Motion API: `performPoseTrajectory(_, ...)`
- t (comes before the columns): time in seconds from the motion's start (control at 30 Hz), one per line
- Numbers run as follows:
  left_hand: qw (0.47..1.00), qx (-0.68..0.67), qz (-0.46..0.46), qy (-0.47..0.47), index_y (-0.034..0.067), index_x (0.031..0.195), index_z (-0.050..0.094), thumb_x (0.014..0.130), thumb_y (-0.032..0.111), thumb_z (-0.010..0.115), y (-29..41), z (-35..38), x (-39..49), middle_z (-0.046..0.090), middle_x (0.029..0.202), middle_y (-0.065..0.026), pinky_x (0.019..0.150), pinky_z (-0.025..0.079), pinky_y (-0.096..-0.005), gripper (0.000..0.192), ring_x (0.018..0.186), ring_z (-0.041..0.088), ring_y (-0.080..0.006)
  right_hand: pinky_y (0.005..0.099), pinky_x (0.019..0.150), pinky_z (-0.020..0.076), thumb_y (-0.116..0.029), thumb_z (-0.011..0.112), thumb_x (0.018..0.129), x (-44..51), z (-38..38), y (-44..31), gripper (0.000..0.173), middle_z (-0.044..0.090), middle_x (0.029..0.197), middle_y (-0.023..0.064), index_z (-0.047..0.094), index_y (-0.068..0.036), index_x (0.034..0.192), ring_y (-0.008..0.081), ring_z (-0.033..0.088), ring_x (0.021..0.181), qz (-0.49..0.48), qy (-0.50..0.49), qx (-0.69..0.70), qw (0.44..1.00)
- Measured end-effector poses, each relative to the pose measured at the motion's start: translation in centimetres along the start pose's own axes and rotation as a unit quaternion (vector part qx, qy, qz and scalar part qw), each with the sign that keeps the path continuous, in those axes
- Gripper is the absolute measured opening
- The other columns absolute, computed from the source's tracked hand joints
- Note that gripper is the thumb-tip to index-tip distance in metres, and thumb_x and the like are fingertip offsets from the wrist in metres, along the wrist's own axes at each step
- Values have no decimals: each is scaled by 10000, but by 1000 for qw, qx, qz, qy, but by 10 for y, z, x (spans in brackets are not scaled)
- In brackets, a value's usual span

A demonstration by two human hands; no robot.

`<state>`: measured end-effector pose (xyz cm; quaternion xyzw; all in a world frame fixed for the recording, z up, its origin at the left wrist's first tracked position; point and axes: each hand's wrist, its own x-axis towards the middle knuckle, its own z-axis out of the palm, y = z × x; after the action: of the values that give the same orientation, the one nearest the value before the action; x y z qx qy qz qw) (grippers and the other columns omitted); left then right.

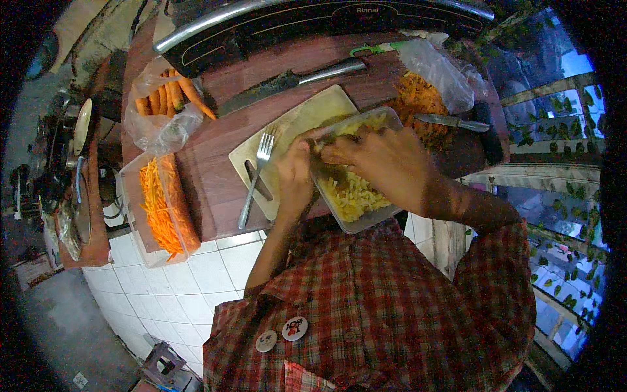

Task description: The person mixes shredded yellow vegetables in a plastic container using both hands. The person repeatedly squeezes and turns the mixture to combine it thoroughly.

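A clear plastic container point(365, 215) of pale yellow chopped pieces point(355, 196) is tilted at the near right of a cream cutting board point(313, 115). My left hand point(295, 174) is at the container's left edge, fingers bent; its grip is partly hidden. Over the container reaches my right hand point(379, 164), blurred, its fingertips close to the left hand's thumb; whether it pinches anything cannot be made out. A metal fork point(257, 179) lies across the board's left end, beside the handle slot, its handle end on the wooden table point(215, 181).
Shredded carrot point(164, 206) fills a clear container point(133, 215) at the table's left edge, below bagged whole carrots point(169, 93). A large knife point(274, 88) lies behind the board. Right are orange shreds point(421, 98), a smaller knife point(453, 121) and a plastic bag point(436, 71). A Rinnai stove point(313, 24) stands behind.
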<state>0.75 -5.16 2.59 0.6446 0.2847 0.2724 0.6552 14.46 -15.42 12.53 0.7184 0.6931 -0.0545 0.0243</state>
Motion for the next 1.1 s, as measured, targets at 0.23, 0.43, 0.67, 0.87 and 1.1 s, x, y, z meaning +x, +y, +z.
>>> performPoseTrajectory(0.23,1000,11,19,6,-52,1115,618,1033,288,340,-3,3,1,675,1001,-135,834,487,-322,447,914,629,-201,450,663,533,-199,487,910,-3,29,-4,232,647,864,146,582,-67,1077,318,672,775,25,-39,151,988)
performPoseTrajectory(0.43,999,39,-9,34,-55,1066,624,1029,298,343,-18,-2,2,673,913,-137,768,485,-326,453,834,616,-196,468,644,530,-203,470,918,-1,31,-8,261,636,880,180,559,-31,1093,332,670,806,20,-56,37,998)
performPoseTrajectory(0.67,997,43,41,42,-57,1024,621,1024,296,347,-17,1,1,656,841,-121,697,468,-319,448,755,586,-177,487,618,510,-193,447,935,-13,36,-1,227,645,933,187,554,-39,1064,352,659,791,-53,20,164,985)
performPoseTrajectory(0.87,998,43,39,37,-56,992,622,1017,295,353,-4,5,3,647,817,-108,669,460,-312,442,725,568,-161,476,669,518,-231,436,952,0,33,-1,261,632,919,216,534,-23,1075,372,649,831,90,-131,238,958)
performPoseTrajectory(1.1,999,12,21,38,-35,982,626,1011,280,364,-19,2,3,644,796,-87,640,452,-312,410,697,554,-146,476,647,535,-300,476,961,-9,15,17,347,650,794,195,536,-18,1154,372,662,746,16,43,210,977)
